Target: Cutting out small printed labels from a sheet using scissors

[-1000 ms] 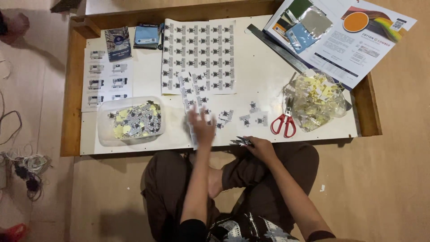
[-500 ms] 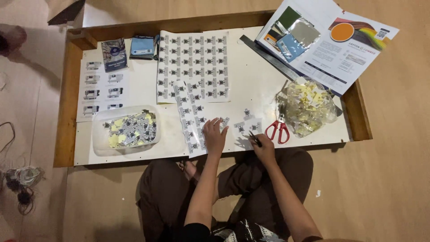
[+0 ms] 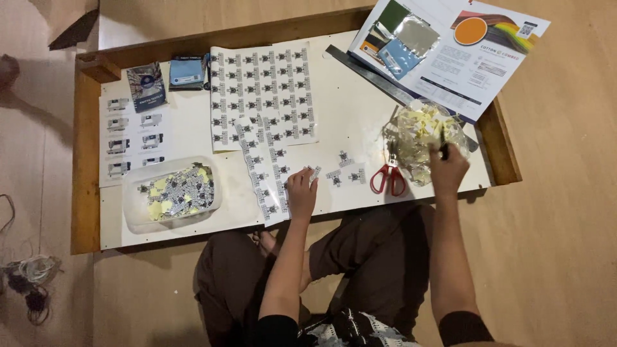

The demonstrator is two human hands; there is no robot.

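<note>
My left hand [image 3: 301, 191] rests on a long strip of printed stickers [image 3: 265, 173] near the front edge of the low white table [image 3: 350, 103], pinching a small cut sticker [image 3: 314, 172] at its fingertips. My right hand [image 3: 448, 168] is out to the right at a clear plastic bag of yellow and white paper scraps [image 3: 421, 132], fingers closed on a small dark piece at the bag's opening. Red-handled scissors [image 3: 388, 177] lie between the two hands. A few cut stickers [image 3: 344, 168] lie loose on the table.
A large sticker sheet [image 3: 265, 93] lies at the table's middle back. A clear tub of cut stickers [image 3: 172, 191] stands front left. A metal ruler [image 3: 369, 72], printed brochures [image 3: 459, 45], small booklets [image 3: 146, 85] and a wooden table frame [image 3: 85, 160] surround them. Cables [image 3: 29, 276] lie on the floor.
My right hand has moved from the table's front edge out right to the scrap bag. My left hand stayed on the sticker strip. The view shifted left.
</note>
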